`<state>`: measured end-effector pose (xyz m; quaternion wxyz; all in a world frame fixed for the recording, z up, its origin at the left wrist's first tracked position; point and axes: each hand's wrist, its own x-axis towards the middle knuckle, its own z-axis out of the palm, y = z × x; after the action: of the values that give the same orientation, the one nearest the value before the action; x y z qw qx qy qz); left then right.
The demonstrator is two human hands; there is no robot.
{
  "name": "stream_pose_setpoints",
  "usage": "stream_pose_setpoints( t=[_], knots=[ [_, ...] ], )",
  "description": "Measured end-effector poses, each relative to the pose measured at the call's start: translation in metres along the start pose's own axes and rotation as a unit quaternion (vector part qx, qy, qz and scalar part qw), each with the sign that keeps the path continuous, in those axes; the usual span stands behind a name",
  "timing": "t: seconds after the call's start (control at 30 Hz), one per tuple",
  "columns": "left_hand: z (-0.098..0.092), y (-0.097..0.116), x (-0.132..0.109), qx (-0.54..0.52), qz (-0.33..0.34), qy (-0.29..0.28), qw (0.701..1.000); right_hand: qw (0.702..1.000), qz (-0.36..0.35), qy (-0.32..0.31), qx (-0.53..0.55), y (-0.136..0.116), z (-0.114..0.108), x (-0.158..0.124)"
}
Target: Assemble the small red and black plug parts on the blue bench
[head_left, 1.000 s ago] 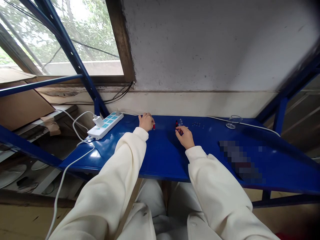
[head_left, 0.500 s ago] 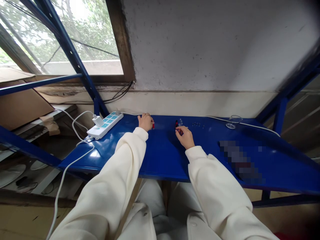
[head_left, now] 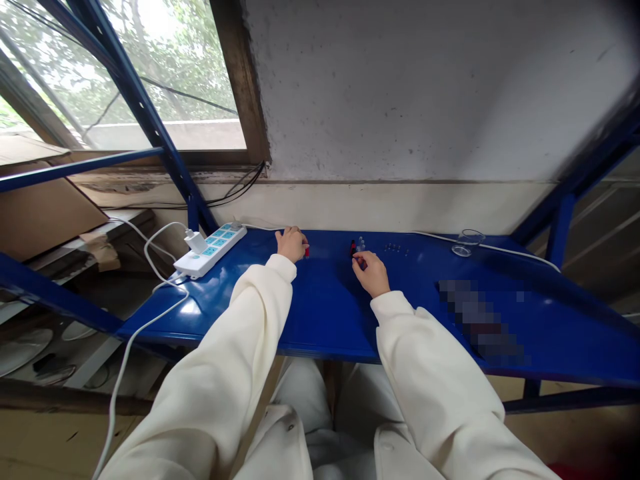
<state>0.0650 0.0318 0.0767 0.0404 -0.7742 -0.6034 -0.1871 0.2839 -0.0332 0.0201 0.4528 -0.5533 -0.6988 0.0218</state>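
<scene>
On the far left part of the blue table, my left hand rests low with its fingers bent. A small red cylinder-like piece shows at its fingertips. My right hand is closed in a pinch, thumb against fingers; what it pinches is too small and dark to make out. Just beyond these fingertips stands a small red and black piece. Next to it are small clear pieces, grouped together. Several tiny pieces lie further right.
A white power strip with a plug in it lies at the table's left edge, its cable hanging down. A clear glass cup is at the back right by a white cord. A blurred-out dark item lies front right.
My right hand has shifted very slightly to the right. My left hand and the pieces on the table stay where they were.
</scene>
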Motion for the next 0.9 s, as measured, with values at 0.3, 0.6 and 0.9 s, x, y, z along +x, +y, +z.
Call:
stream_pose_setpoints(
  t=[0.3, 0.6, 0.9],
  knots=[
    [-0.014, 0.017, -0.008, -0.016, 0.034, 0.08, 0.996, 0.982, 0.159, -0.008, -0.103, 0.002, -0.006, 0.0],
    [0.016, 0.073, -0.035, -0.046, 0.206, 0.011, 0.977, 0.955, 0.222, -0.057, -0.188, 0.005, -0.004, 0.002],
    [0.055, 0.091, -0.036, -0.025, 0.154, -0.016, 0.988, 0.959, 0.207, -0.05, -0.187, 0.013, 0.004, 0.006]
  ],
)
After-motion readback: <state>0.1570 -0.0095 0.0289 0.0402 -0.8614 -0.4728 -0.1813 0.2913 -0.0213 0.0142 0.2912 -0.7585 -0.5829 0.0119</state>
